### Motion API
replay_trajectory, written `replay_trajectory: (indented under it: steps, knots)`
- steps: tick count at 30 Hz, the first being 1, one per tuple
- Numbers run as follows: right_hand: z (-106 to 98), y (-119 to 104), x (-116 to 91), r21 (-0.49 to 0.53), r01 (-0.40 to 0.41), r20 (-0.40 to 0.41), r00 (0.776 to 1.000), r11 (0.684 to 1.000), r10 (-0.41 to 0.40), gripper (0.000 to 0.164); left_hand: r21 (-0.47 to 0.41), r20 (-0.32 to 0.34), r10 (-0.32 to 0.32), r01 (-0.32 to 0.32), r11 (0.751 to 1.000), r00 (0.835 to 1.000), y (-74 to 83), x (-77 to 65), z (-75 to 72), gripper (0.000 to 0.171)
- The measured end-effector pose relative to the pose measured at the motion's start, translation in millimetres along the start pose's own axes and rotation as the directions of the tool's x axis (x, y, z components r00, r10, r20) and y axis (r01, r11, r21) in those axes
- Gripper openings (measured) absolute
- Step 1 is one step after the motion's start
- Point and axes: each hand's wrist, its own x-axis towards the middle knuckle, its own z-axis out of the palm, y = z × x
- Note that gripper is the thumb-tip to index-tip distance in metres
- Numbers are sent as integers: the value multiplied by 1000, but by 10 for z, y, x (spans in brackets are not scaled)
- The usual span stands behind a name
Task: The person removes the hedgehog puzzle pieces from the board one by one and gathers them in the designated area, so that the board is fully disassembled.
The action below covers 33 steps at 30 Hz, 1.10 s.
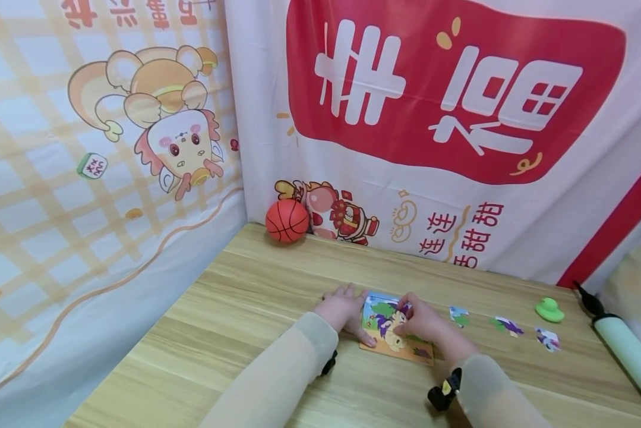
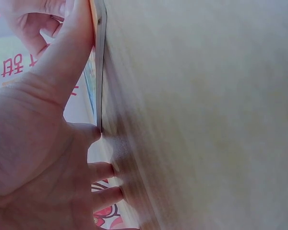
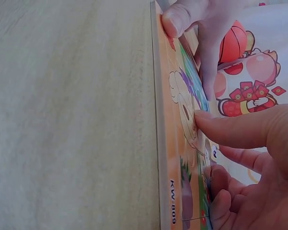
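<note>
A flat jigsaw puzzle board [image 1: 387, 352] with a cartoon pony picture and an orange lower part lies on the table. My left hand [image 1: 344, 310] holds steady its left edge, fingers spread on the tabletop and thumb [image 3: 176, 21] pressing the board's lower corner. Over the upper right of the picture, my right hand [image 1: 424, 323] pinches a small puzzle piece [image 3: 215, 152] showing part of an eye. Its thumb [image 3: 230, 128] touches the picture surface and the other fingers are curled. The hand partly hides the piece and the board's right side.
Three loose puzzle pieces lie right of the board: a blue-green one [image 1: 458, 315], a purple one [image 1: 507, 325] and a white-purple one [image 1: 547, 339]. Beyond them are a green rubber duck [image 1: 550, 310] and a hand pump [image 1: 627, 351]. A red toy basketball [image 1: 287, 221] sits at the back corner.
</note>
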Motion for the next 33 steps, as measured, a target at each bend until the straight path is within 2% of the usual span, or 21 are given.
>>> replay_trajectory:
  steps: [3,13,20,26,29,33]
  knots:
    - [-10,-11,3,10,-1,-3,1000,1000,1,46,-2,0,-2,2,1000,1000,-2,6,-3,126]
    - [-5,23,37,142,8,-31,1000,990,-4,38,0,6,-1,1,1000,1000,-1,-4,-8,126]
    - [19,36,24,181,33,-53,998,983,-24,25,-2,6,1,-1,1000,1000,5,-13,-8,126]
    - [6,70,2,285,55,-69,997,957,-37,16,-8,4,4,-4,1000,1000,14,-26,-18,126]
    - [-9,92,4,338,31,-89,996,941,-1,13,0,4,6,-6,1000,1000,20,-33,-22,126]
    - [-56,108,-15,356,33,-132,991,934,16,12,7,5,5,-5,1000,1000,21,-43,-26,126]
